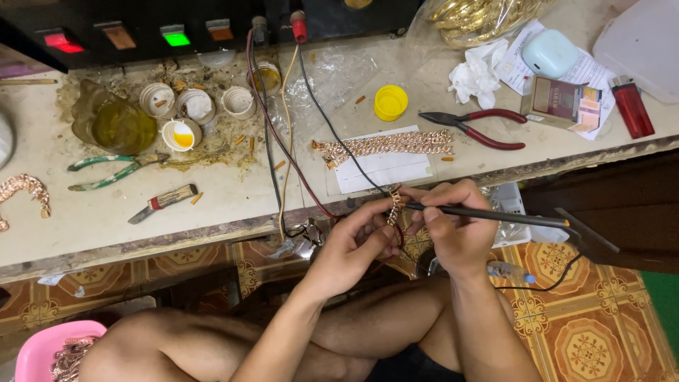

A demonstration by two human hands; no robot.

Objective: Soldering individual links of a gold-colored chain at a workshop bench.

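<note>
1. Your left hand [353, 244] pinches a short gold chain piece [393, 209] just off the tabletop's [212, 191] front edge
2. Your right hand [453, 226] is closed round a thin black rod [495, 214], its tip touching the chain
3. A longer chain [385, 146] lies on white paper [385, 170] near that edge; red pliers [481, 127] sit behind
4. Open floor [594, 325] lies to your right

Left hand [353, 244] pinches short gold chain piece [393, 207] at desk [212, 191] edge; right hand [453, 226] holds dark rod tool [495, 214], tip on chain. Longer chain [385, 145] lies on paper w/ red pliers [481, 127] nearby.
</note>
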